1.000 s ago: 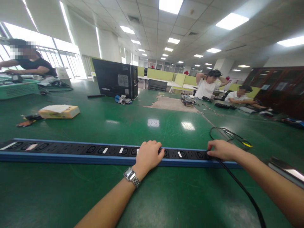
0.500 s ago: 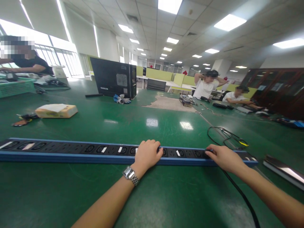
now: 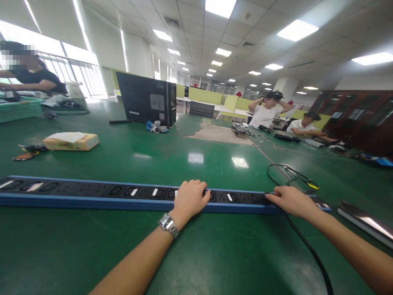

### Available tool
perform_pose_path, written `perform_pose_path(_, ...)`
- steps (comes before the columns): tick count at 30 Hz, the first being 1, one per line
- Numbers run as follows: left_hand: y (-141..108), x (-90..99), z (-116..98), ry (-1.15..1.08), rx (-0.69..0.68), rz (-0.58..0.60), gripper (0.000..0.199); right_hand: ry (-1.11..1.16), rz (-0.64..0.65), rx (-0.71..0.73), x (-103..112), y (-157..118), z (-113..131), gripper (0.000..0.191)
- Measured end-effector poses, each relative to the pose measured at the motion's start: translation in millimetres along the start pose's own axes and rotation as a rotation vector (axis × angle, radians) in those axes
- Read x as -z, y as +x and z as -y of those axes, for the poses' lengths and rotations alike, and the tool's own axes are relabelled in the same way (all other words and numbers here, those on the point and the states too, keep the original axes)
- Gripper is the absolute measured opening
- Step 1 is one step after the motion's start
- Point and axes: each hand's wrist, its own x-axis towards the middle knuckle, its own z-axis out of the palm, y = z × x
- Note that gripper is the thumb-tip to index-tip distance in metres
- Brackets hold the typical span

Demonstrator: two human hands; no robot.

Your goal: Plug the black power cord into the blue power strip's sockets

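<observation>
One long blue-edged power strip lies across the green surface, sockets facing up, several marked with white labels. Its left end reaches the edge of the view. The left hand, with a silver watch at the wrist, lies palm down across the strip, fingers half curled over it and thumb spread; whether it grips or merely rests, I cannot tell. Near the strip's right end, the right hand is closed in a pinch, thumb and fingers on the end of a black cable at the sockets. The fingers hide how far that end sits in. The cable runs down toward the lower edge of the view. Beyond the right hand lies a loose loop of cord with a yellow tip. Farther back stand a black computer tower and, just beside it, crumpled gloves.
</observation>
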Motion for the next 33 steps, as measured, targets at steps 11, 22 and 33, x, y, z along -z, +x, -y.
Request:
perform_pose_path(11, 0, 0.9, 1, -0.014, 0.009, 0.017, 0.028, 0.878, 0.235, -0.278, 37, -6, -59, 0.043)
perform_pose_path(22, 0, 1.9, 0, 0.003, 0.011, 0.025, 0.028, 0.452, 0.032, -0.248, -19, 5, -122, 0.041)
perform_pose_path(33, 1, -1.0, 1, 0.004, 0.003, 0.019, 0.027, 0.106, -0.034, -0.179, -23, 19, -118, 0.033)
